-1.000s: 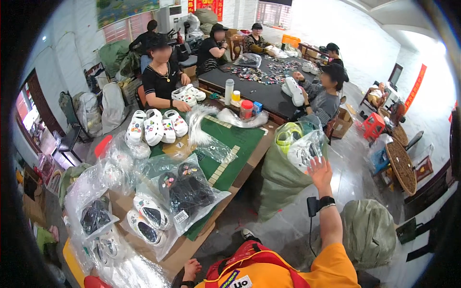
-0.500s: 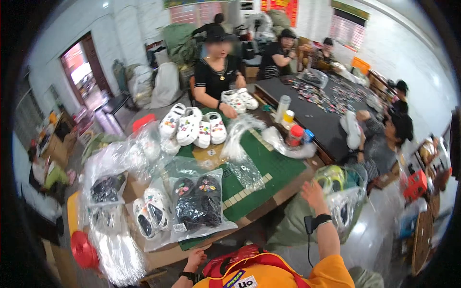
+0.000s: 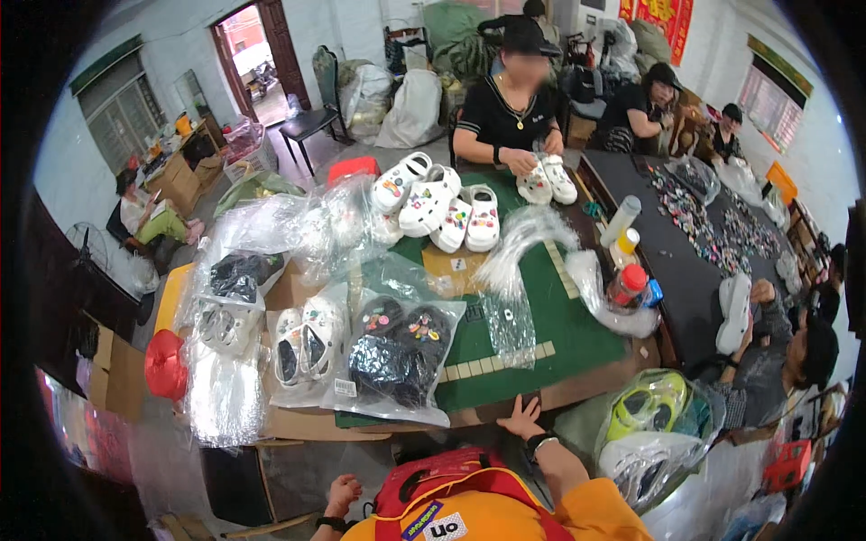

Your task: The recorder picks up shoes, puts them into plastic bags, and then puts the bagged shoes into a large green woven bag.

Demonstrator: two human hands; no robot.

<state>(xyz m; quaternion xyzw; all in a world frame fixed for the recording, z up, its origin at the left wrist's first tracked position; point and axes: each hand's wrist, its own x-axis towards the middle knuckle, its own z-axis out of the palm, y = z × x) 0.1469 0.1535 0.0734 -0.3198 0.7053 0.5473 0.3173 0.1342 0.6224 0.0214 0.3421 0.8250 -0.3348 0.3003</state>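
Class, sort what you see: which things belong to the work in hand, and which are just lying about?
Seem part of the work:
- white clogs
- bagged black clogs
- plastic bags

Seem just lying about:
- black chair
- cardboard box
- white sack

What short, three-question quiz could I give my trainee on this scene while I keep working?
1. Which of the wearer's hands is nearer the flat green tabletop mat?
2. True or false: the black charm-decorated shoes are inside a clear plastic bag.
3. Where in the picture is the red-lidded plastic jar: A, left of those shoes; B, on the floor; C, right of those shoes?

Key: 1. The right hand. 2. True. 3. C.
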